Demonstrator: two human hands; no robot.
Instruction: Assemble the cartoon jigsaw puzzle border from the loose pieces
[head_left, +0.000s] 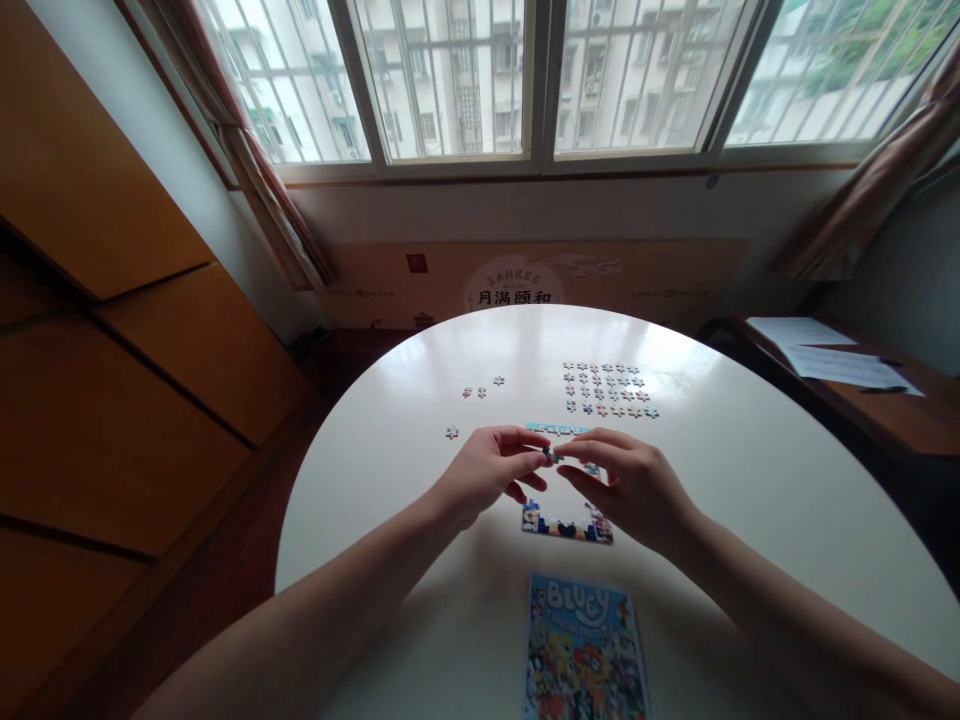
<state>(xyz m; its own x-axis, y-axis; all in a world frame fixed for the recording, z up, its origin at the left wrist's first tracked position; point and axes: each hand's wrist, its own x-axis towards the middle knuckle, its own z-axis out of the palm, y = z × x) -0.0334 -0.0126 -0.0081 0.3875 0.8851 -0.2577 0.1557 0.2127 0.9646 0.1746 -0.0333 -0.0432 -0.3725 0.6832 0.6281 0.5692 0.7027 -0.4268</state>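
My left hand (499, 460) pinches a small dark jigsaw piece (547, 456) between thumb and fingers, above the middle of a puzzle frame. My right hand (630, 475) is just to its right, its fingertips close to the piece; the thumb is spread from the fingers, and whether it touches the piece I cannot tell. Below both hands lies the partly joined puzzle border (568, 528), with a dark, colourful bottom edge and a light blue top edge (557, 429). My hands hide parts of its sides.
Loose jigsaw pieces (611, 390) lie in rows at the back right of the round white table (360, 470). Several more loose pieces (481, 392) are at the back left. A "Bluey" picture sheet or box (585, 645) lies at the near edge. Papers (832, 360) rest on a side desk.
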